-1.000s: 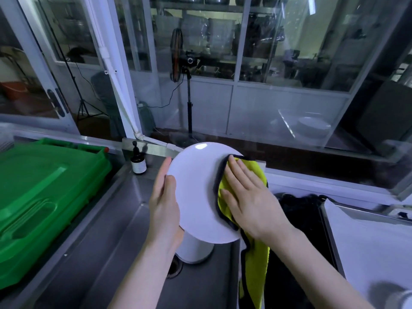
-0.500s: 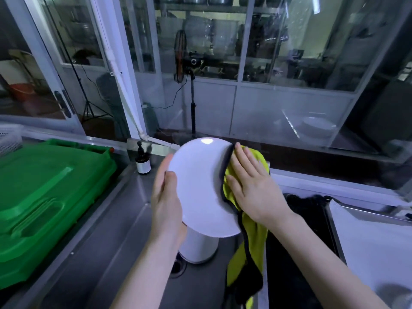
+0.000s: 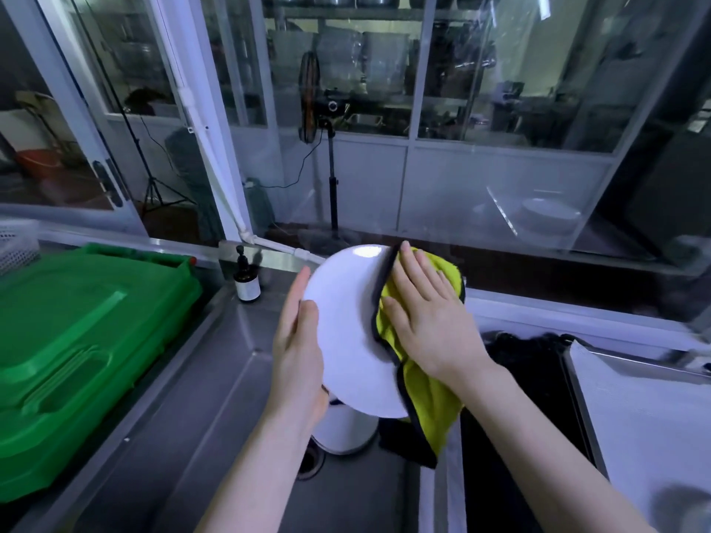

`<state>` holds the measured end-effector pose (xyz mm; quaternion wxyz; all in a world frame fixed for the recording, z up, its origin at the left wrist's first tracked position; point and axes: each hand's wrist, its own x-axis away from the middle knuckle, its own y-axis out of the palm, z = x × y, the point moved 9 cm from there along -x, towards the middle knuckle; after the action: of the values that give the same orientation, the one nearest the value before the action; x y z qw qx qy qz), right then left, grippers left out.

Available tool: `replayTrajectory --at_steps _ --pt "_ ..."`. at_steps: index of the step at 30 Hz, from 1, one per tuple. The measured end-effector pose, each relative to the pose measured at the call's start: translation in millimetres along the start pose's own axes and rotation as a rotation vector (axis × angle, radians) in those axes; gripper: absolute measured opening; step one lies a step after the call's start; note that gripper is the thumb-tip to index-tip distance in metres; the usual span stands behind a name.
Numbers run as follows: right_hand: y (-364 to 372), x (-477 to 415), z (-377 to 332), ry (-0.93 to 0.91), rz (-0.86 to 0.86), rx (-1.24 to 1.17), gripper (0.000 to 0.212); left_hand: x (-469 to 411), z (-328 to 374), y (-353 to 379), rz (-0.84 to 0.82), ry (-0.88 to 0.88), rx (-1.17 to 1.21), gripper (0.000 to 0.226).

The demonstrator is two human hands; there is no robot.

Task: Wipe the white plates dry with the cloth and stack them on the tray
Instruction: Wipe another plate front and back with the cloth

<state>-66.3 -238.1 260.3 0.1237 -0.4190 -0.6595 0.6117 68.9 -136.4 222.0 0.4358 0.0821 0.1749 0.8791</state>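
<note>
Close in, the left hand [image 3: 298, 348] holds the white plate [image 3: 346, 340] upright by its edge over the steel sink [image 3: 215, 378], thumb laid on the face, fingers straight behind the rim, and the right hand [image 3: 427, 313] presses the yellow cloth [image 3: 427, 398] flat on the plate's right side, fingers slightly spread, the cloth's tail hanging below. So this is mid-wipe: the plate is in the air, not on the tray! Under it in the sink, beside the drain [image 3: 307, 461], sits a white pile [image 3: 344, 432], likely more plates waiting, though I cannot tell how many. To the right, past a dark basin [image 3: 527, 363] whose contents are too dark to read, the tray [image 3: 635, 417] shows a white lining; its near corner is blurred, so no stack can be confirmed. On the left a shut green crate [image 3: 77, 340], then a pump bottle [image 3: 246, 278] on the bench, and a standing fan [image 3: 319, 109] beyond the glass
</note>
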Motion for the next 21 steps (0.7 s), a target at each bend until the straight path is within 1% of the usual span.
replayTrajectory --at_steps 2,5,7,8,10,14,16,18,21 --pt "8 22 -2 -0.05 -0.047 0.041 0.058 -3 4 -8 0.022 0.014 0.009 0.04" --pt "31 59 -41 -0.205 -0.171 -0.07 0.058 -5 4 -4 0.021 0.041 -0.035 0.043" --pt "32 58 -63 -0.273 -0.166 -0.154 0.055 -2 -1 10 -0.04 0.049 -0.061 0.043" --pt "27 50 -68 -0.288 -0.139 -0.154 0.055 0 -3 16 -0.063 0.051 -0.077 0.042" --pt "17 29 -66 -0.279 -0.074 -0.108 0.056 2 -5 19 -0.063 0.059 -0.077 0.04" --pt "4 -8 -24 -0.056 -0.038 -0.094 0.057 -1 1 8 0.005 0.042 -0.026 0.041" --pt "5 -5 -5 0.003 -0.032 -0.012 0.058 -4 9 -1 0.05 0.055 0.0 0.04" --pt "11 15 -3 -0.033 -0.048 0.044 0.058 -6 16 -10 0.087 0.077 0.016 0.038" --pt "27 58 -38 -0.2 -0.087 -0.049 0.057 -7 11 -10 0.099 0.084 -0.001 0.038"
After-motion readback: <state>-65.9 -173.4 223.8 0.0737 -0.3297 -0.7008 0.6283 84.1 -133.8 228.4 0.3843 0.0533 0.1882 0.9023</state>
